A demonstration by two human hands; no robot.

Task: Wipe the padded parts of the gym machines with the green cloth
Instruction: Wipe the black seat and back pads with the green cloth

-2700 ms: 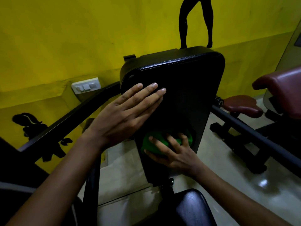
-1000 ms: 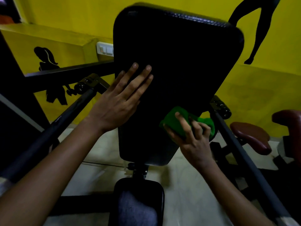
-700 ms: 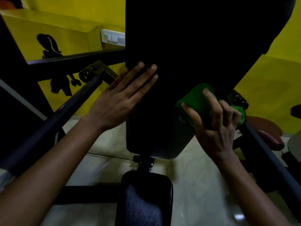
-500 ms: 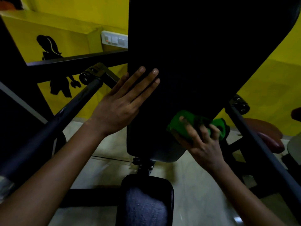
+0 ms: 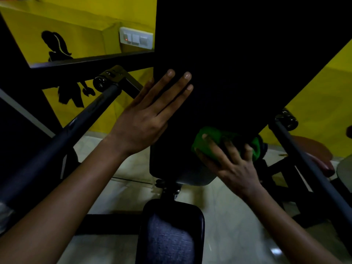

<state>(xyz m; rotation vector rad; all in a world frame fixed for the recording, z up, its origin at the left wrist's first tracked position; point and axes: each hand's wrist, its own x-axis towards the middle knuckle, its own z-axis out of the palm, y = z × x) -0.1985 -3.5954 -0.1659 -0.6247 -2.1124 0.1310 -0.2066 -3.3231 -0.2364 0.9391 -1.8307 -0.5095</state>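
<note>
A large black padded backrest fills the upper middle of the head view. My left hand lies flat against its left edge, fingers straight and pointing up. My right hand presses a bunched green cloth against the lower right part of the pad, its fingers spread over the cloth and slightly curled into it. Below the backrest sits a black padded seat on a short post.
Dark metal bars run diagonally on both sides, one at the left and one at the right. A maroon padded seat of another machine stands at the right. Behind is a yellow wall with a switch plate. The floor is pale tile.
My right hand swept the cloth up the pad's right side, then back down to its lower right corner. My left hand stayed flat on the pad's left edge.
</note>
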